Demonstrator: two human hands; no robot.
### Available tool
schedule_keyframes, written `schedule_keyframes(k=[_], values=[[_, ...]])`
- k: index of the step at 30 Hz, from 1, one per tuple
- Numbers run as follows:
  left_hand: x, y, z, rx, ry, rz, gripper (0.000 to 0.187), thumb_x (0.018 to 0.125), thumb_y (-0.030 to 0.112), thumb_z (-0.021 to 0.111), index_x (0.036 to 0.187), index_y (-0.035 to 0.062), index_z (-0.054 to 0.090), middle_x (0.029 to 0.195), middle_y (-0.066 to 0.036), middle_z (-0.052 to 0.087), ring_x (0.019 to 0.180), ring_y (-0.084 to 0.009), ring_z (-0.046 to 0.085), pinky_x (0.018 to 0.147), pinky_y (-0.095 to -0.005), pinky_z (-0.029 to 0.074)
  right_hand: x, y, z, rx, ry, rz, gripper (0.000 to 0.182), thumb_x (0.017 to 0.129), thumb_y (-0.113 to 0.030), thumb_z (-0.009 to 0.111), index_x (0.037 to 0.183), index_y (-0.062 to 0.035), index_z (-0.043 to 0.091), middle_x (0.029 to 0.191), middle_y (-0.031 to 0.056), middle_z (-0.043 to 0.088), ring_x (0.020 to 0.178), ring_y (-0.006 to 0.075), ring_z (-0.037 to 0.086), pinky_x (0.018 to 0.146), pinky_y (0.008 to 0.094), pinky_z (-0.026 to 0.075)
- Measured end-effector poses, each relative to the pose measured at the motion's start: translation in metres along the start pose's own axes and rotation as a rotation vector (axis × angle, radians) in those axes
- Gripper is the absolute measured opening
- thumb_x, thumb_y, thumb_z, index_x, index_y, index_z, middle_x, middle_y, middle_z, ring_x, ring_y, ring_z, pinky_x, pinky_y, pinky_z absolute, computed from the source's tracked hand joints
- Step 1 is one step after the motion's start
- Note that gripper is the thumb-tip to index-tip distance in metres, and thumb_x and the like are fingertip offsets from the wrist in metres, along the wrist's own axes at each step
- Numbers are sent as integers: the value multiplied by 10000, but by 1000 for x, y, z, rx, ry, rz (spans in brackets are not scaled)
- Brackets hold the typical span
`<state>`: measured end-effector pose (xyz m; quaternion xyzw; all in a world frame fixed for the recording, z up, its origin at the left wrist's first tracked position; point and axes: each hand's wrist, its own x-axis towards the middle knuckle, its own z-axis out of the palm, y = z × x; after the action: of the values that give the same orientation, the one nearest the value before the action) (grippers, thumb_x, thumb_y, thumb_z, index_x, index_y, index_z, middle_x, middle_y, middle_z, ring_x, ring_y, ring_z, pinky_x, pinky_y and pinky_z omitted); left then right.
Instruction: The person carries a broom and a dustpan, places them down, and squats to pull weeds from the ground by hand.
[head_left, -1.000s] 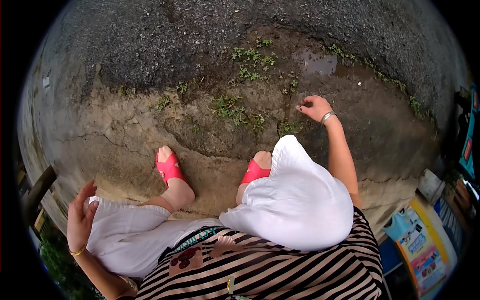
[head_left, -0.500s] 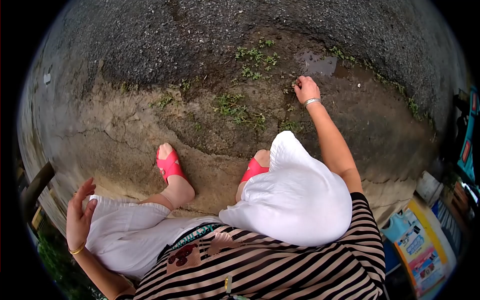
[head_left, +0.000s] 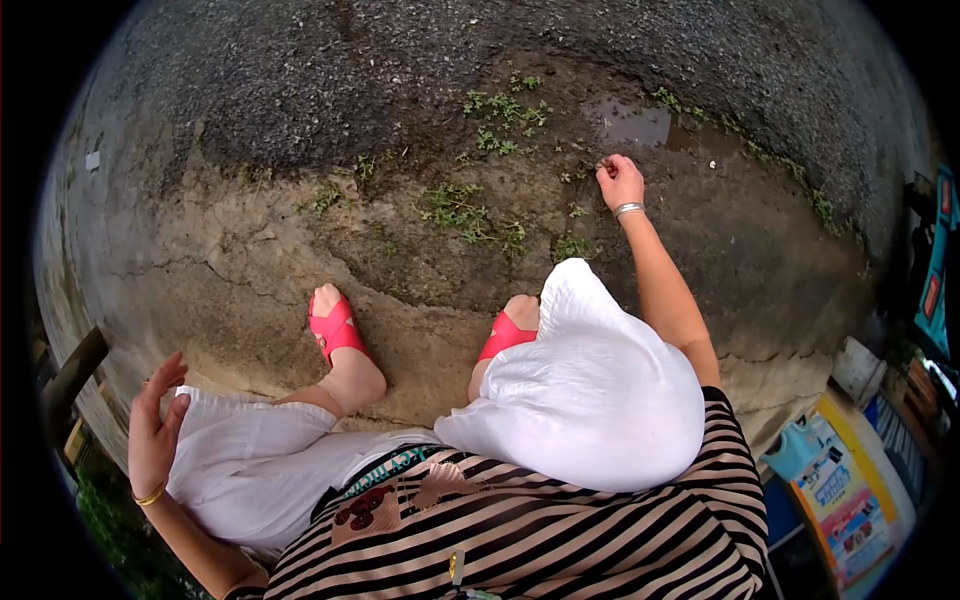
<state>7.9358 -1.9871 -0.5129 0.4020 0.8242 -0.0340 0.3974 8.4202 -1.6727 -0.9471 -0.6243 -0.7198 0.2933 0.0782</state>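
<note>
My right hand (head_left: 621, 184) reaches down to the damp soil beside the puddle (head_left: 636, 122). Its fingers are closed in a pinch, and whatever lies between them is too small to make out. Just left of those fingertips grow small sprigs of weed (head_left: 574, 176). Larger green weed patches spread further left, one by the gravel (head_left: 508, 112) and another lower down (head_left: 458, 210). Over my left knee, in white trousers (head_left: 250, 460), hangs my left hand (head_left: 157, 425), fingers loosely apart and holding nothing.
My feet in red sandals (head_left: 334, 328) stand on cracked concrete (head_left: 220, 270). Dark gravel (head_left: 300, 90) stretches across the far side. A printed carton (head_left: 842, 500) and a white bucket (head_left: 858, 368) are at the right. A dark post (head_left: 78, 372) stands at the left.
My right hand has shifted slightly to the right, away from the small weeds, its fingers still pinched. My left hand stays by the knee almost unmoved.
</note>
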Motion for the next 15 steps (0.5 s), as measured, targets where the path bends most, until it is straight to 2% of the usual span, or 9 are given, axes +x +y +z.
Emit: schedule_keyframes(k=[2, 5, 9, 12, 15], values=[[0, 0, 0, -4, 4, -3, 438, 854, 68, 579, 1277, 2, 482, 1104, -145, 608, 1050, -241, 560, 927, -334, 407, 0, -12, 2, 2, -12, -8, 180, 763, -198, 654, 879, -62, 632, 886, 92, 579, 767, 261, 597, 719, 379, 490], [-1, 2, 1, -8, 8, 12, 440, 857, 73, 579, 1280, 4, 480, 1104, -146, 608, 1047, -241, 560, 928, -334, 406, 0, -40, -3, -289, -72, -46, 192, 777, -207, 662, 918, -81, 625, 957, 97, 556, 867, 272, 586, 745, 402, 498], [-2, 2, 1, 3, 10, 12, 439, 862, 80, 576, 1284, 4, 478, 1099, -148, 610, 1044, -240, 561, 928, -333, 406, 4, -44, -6, -470, -177, -126, 192, 792, -211, 653, 942, -95, 620, 966, 100, 540, 971, 279, 554, 784, 415, 500], [-2, 1, 1, 14, 9, 8, 440, 865, 86, 574, 1286, 3, 476, 1095, -151, 612, 1043, -240, 563, 928, -333, 405, 5, -43, -2, -476, -140, -175, 176, 786, -205, 652, 918, -92, 621, 961, 103, 539, 966, 283, 554, 788, 423, 496], [-2, -1, 1, 12, 18, 4, 440, 866, 89, 573, 1286, 0, 475, 1095, -153, 612, 1044, -242, 564, 928, -332, 405, 11, -35, 2, -428, -115, -173, 186, 786, -207, 650, 910, -72, 621, 929, 111, 537, 872, 295, 571, 726, 422, 484]])
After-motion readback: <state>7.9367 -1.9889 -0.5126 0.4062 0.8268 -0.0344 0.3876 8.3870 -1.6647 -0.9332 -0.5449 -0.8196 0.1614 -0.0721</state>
